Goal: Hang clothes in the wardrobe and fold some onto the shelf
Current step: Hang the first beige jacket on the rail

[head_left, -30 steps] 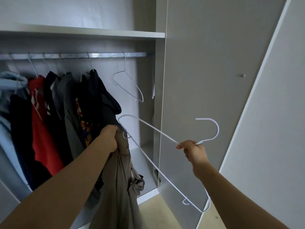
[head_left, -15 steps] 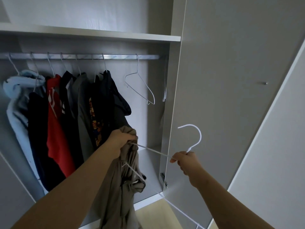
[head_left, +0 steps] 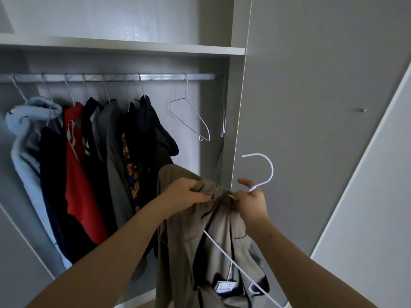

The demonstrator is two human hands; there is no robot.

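Note:
A taupe garment (head_left: 189, 241) hangs in front of the open wardrobe. My left hand (head_left: 189, 192) grips its bunched top. My right hand (head_left: 251, 201) pinches a white wire hanger (head_left: 265, 165) at its neck, right beside the left hand. One hanger arm is inside the garment and hidden; the other runs down to the lower right outside the cloth. A white tag dangles inside the garment near the bottom.
The metal rail (head_left: 111, 77) carries several hung clothes (head_left: 89, 163) on the left, an empty wire hanger (head_left: 189, 118) right of them and another at the far right end. A shelf (head_left: 133, 46) runs above the rail. The open wardrobe door (head_left: 311, 107) stands on the right.
The hanger has slid further into the garment and my two hands have come together at its top. The view has shifted right and up.

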